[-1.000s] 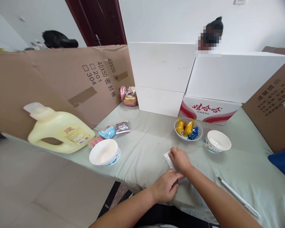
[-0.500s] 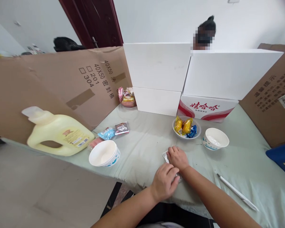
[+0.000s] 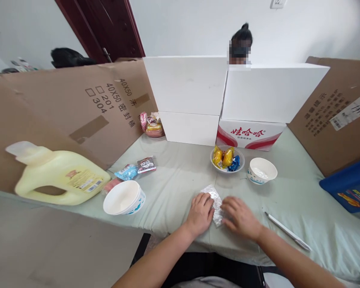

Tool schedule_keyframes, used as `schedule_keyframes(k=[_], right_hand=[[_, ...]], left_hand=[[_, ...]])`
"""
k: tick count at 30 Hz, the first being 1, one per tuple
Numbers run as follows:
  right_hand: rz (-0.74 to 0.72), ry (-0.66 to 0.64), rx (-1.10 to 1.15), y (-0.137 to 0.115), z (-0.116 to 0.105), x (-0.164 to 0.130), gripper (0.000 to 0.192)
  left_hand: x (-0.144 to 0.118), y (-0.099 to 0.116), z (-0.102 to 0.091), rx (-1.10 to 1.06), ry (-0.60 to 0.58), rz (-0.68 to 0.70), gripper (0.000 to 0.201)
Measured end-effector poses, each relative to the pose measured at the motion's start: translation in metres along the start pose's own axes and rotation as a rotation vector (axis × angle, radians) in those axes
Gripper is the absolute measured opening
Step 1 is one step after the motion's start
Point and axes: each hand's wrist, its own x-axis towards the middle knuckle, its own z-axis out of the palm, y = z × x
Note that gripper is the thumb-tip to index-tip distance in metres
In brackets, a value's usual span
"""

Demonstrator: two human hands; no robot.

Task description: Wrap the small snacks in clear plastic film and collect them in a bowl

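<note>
Parted since the earlier frame: left hand [image 3: 200, 213] and right hand [image 3: 241, 218], now set at opposite edges of one crinkled clear plastic wrapper [image 3: 217, 205], laid on pale green tablecloth [image 3: 180, 176]. Left fingers are rested unclenched upon it; right grip cannot be told. More surface is bared, both edges seemingly reachable.

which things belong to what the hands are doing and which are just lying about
In use:
crinkled clear plastic
left hand
right hand

Seemingly lying about:
yellow jug
white bowls
clear bowl
white pen-like tool
blue packet
dark packet
</note>
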Motion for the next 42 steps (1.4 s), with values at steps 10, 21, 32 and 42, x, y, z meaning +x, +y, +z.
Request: schedule_keyframes(k=[10,21,32,42], right_hand=[[0.068,0.185,-0.001,-0.057,0.022,-0.079,0.033],[0.044,0.059,0.225,-0.050,-0.002,-0.058,0.027],[0.026,0.136,0.230,-0.062,0.012,-0.067,0.023],[0.235,-0.058,0.211,-0.008,-0.007,-0.006,0.023]], left_hand=[[0.010,0.015,0.005,-0.166,-0.220,0.322,0.022],[0.011,0.009,0.008,-0.218,-0.175,0.220,0.017],[0.012,0.009,0.000,-0.235,-0.298,0.340,0.027],[0.010,-0.001,0.012,-0.326,-0.280,0.246,0.087]])
